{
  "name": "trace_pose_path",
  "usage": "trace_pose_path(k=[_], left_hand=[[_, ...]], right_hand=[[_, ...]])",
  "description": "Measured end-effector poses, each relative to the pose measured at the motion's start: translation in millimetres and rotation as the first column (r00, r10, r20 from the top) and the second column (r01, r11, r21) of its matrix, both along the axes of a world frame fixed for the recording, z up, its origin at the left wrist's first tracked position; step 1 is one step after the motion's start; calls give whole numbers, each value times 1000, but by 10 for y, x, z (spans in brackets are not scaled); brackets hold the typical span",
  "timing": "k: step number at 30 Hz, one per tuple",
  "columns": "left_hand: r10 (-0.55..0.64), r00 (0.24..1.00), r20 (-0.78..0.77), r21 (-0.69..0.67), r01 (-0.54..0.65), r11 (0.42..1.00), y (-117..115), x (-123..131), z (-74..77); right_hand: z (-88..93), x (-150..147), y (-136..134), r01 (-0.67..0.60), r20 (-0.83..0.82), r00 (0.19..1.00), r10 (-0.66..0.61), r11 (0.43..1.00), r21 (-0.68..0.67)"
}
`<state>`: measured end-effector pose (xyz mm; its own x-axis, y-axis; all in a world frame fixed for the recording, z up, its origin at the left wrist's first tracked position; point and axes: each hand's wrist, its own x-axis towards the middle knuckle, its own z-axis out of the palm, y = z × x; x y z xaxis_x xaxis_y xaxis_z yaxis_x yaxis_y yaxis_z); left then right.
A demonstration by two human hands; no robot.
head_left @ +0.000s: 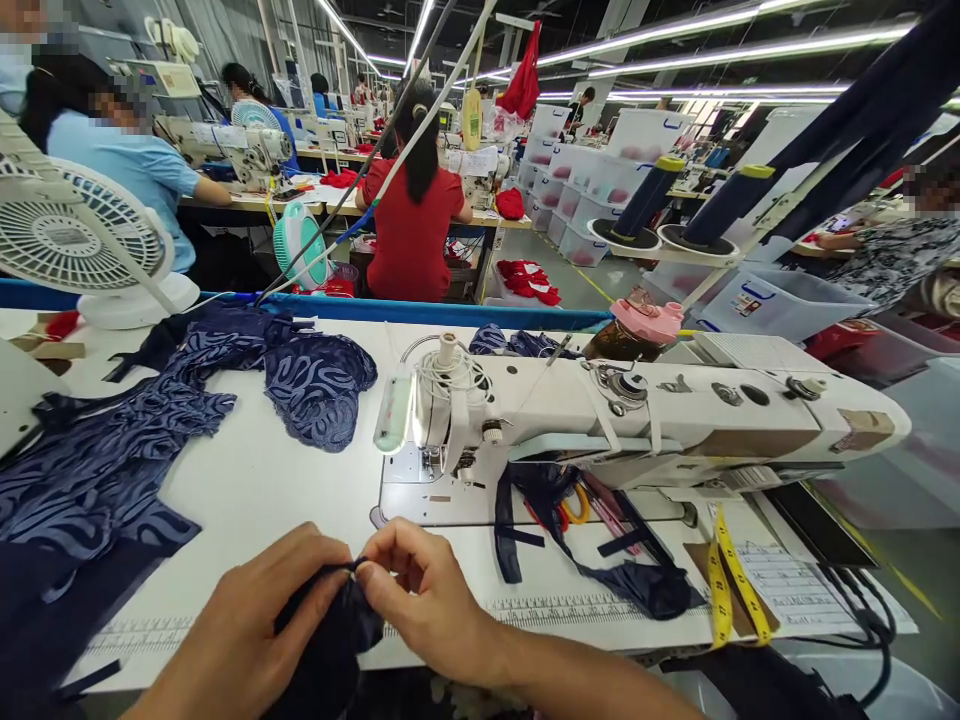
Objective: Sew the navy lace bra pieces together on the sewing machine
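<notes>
My left hand [270, 610] pinches the edge of a dark navy fabric piece [330, 640], which hangs down over the table's front edge. Meeting it at the fingertips, my right hand [427, 600] grips the same edge between thumb and forefinger. Both hands are just in front of a white sewing machine [555, 400], apart from its lit needle area. To the left lies a heap of navy patterned lace fabric [97, 470], with a lace cup-shaped piece [319, 390] beside it. A navy strapped piece [645, 585] rests under the machine's arm, right of my right hand.
Orange-handled scissors [576, 503] lie beneath the machine arm. A yellow tape measure [720, 580] hangs at the right front edge. Navy thread cones [649, 200], a pink-lidded jar [645, 315] and a white fan [75, 230] stand behind. Several people work at machines beyond.
</notes>
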<state>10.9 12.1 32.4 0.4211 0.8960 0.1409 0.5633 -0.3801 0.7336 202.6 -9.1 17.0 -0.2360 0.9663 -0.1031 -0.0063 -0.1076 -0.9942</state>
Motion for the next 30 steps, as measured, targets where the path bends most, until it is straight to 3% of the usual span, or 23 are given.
trace_pose_path(k=[2, 4, 6, 9, 12, 16, 20, 22, 30], left_hand=[[-62, 995, -74, -63, 58, 996, 228, 125, 46], [-77, 991, -113, -127, 63, 990, 500, 339, -35], [-31, 994, -104, -199, 9, 980, 734, 573, -217], [52, 991, -127, -210, -78, 975, 910, 824, -507], [71, 989, -129, -202, -96, 975, 926, 900, -647], [74, 990, -118, -202, -97, 975, 924, 879, -655], [89, 989, -117, -204, -112, 972, 949, 870, -680], [94, 989, -117, -206, -117, 971, 953, 870, -709], [93, 991, -99, -218, -113, 969, 942, 844, -787]], right_hand=[[-68, 51, 113, -4, -18, 1000, 2, 996, -91], [-216, 153, 264, 49, 148, 988, -36, 995, -88], [-384, 281, 420, 110, 443, 888, -123, 992, 54], [-542, 451, 581, 115, 626, 747, -222, 971, 208], [-551, 564, 610, 73, 697, 664, -272, 951, 301], [-521, 695, 528, 2, 741, 575, -346, 907, 422], [-599, 781, 426, -244, 750, 456, -478, 744, 622], [-651, 787, 389, -313, 748, 422, -512, 692, 651], [-687, 775, 356, -325, 771, 406, -491, 711, 623]])
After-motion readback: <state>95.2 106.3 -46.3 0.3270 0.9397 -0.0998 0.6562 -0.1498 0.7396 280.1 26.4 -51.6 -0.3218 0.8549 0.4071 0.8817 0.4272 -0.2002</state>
